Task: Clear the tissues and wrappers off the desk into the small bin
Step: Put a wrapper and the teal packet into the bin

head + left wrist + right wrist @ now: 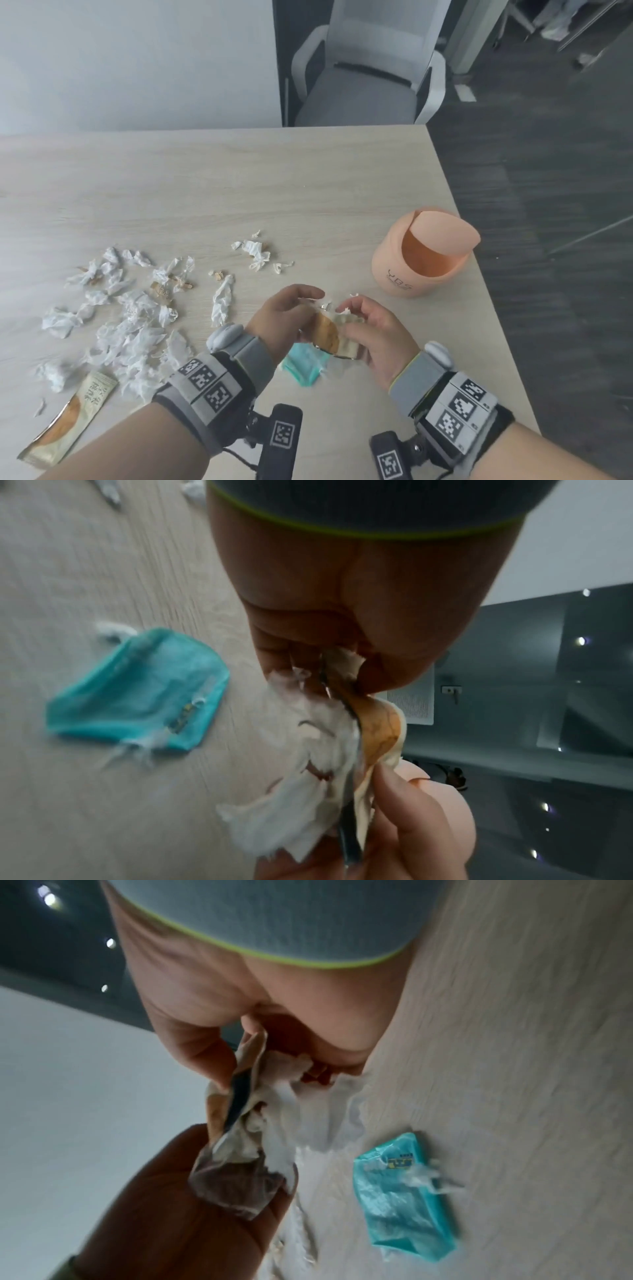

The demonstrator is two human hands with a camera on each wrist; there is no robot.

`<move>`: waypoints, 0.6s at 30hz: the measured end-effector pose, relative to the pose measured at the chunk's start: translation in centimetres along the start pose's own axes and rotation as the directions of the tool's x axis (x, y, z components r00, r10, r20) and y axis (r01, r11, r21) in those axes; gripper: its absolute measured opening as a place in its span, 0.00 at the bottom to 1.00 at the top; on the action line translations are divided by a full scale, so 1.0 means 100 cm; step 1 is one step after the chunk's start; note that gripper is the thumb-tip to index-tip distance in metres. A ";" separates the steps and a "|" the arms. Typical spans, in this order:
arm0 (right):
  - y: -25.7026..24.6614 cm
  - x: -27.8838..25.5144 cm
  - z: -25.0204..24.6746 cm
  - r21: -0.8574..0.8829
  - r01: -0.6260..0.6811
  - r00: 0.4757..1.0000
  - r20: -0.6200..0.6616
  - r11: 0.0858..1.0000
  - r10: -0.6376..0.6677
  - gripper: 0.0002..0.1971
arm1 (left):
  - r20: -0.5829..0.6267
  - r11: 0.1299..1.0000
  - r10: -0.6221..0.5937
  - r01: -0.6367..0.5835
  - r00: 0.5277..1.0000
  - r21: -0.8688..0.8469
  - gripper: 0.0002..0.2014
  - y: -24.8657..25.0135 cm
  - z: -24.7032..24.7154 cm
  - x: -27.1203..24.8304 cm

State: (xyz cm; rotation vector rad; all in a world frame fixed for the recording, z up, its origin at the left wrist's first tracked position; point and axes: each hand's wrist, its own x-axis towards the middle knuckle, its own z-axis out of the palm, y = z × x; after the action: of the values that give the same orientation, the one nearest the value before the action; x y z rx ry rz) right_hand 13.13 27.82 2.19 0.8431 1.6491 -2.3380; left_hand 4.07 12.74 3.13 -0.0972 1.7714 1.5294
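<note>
A cream-and-orange wrapper (330, 334) bundled with a wad of white tissue (308, 785) was held between both hands just above the near part of the counter (308, 192). The left hand (284, 320) pinched one end of the bundle, thumb and fingers curled round it; the right hand (375, 334) gripped the other end, its fingers curled under the wrapper's edge. Directly beneath them, a teal wrapper (305, 368) lay flat on the counter, with shreds of white tissue clinging to its edge.

To the right, near the counter's right edge, stood the small peach bin (416, 260), upright, its swing lid (443, 229) tilted so the inside showed. It stood apart from the hands.

To the left, a broad scatter of crumpled white tissues (126, 318) covered the counter, with small tan scraps (171, 286) mixed in. A smaller clump of tissue (255, 253) lay farther off, between the scatter and the bin. At the near left edge, a long cream sachet (70, 418) with an orange picture lay flat.

Beyond the far edge of the counter stood a grey office chair (370, 68).
</note>
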 end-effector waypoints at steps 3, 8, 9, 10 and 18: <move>-0.007 -0.009 -0.002 0.145 0.012 0.998 0.054 0.989 -0.020 0.09 | -0.006 0.983 -0.026 0.025 1.000 -0.179 0.09 0.006 0.016 -0.004; -0.003 -0.011 -0.015 -0.165 0.148 0.968 -0.178 0.975 -0.177 0.12 | 0.063 0.915 -0.209 0.218 0.976 -0.339 0.14 0.007 0.041 -0.013; -0.002 -0.010 -0.017 -0.225 0.174 0.952 -0.209 0.959 -0.222 0.11 | 0.118 0.903 -0.213 0.241 0.970 -0.354 0.18 0.007 0.043 -0.015; -0.003 -0.011 -0.020 -0.252 0.188 0.942 -0.227 0.949 -0.247 0.10 | 0.175 0.906 -0.200 0.250 0.964 -0.342 0.18 0.007 0.048 -0.018; -0.032 -0.039 -0.046 -0.488 0.341 0.862 -0.178 0.804 -0.474 0.09 | 0.064 0.989 -0.074 0.082 0.995 -0.123 0.13 0.011 0.069 -0.018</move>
State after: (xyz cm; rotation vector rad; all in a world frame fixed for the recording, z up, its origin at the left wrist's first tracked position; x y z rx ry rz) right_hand 16.63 32.46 5.79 0.8186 2.5975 -1.9804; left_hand 8.19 18.32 5.28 -0.1790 1.6061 1.5702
